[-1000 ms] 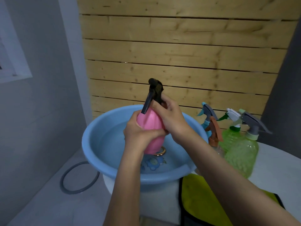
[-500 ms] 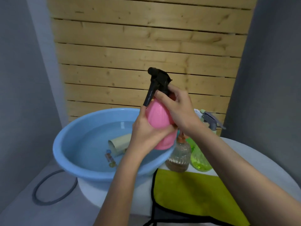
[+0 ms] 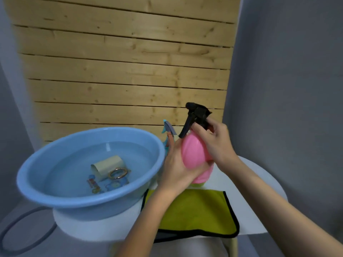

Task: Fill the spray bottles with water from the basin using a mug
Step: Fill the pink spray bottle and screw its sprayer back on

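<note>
White table (image 3: 89,229), bore a blue basin (image 3: 89,198) on its left side, a yellow-green cloth (image 3: 194,210) over its near edge, spray bottles (image 3: 168,128) farther back, mostly hidden.

two bare forearms, bare wrists, left hand (image 3: 175,169) and right hand (image 3: 218,145) bare; slender fingers (image 3: 201,131)

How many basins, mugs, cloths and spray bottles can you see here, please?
Basin: 1
Mug: 1, lying in the basin's water
Cloth: 1
Spray bottles: 2 showing, the pink bottle gripped by the left hand and right hand, and a blue trigger head behind the left hand; more may be hidden
Total: 5
</note>
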